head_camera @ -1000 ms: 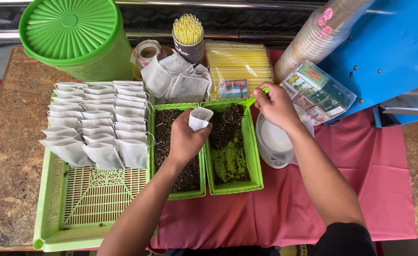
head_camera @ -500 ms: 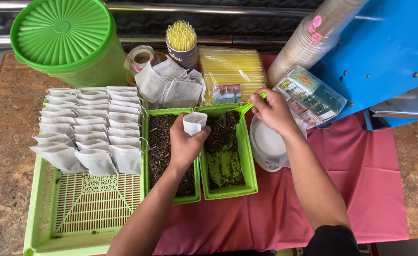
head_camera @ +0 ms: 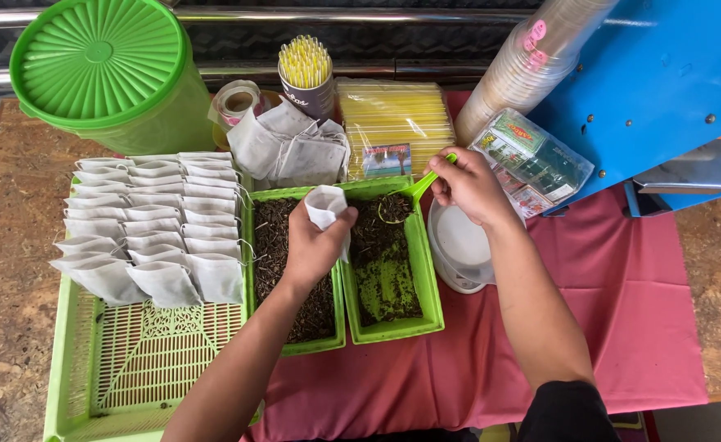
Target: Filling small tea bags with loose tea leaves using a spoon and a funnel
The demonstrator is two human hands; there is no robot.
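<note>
since half a second ago the right hand (head_camera: 468,187) has dipped its green scoop (head_camera: 416,191) into the far end of the right tray (head_camera: 393,327), while the left hand (head_camera: 311,245) has barely shifted. the left hand is clamped on a small white paper bag (head_camera: 326,206), mouth up, just left of the scoop, over the left tray (head_camera: 315,344). the scoop's handle runs up-right into the closed right hand. both trays sit on a pink cloth (head_camera: 622,327) over a wooden table (head_camera: 0,270); filled bags (head_camera: 148,229) lie far left.
</note>
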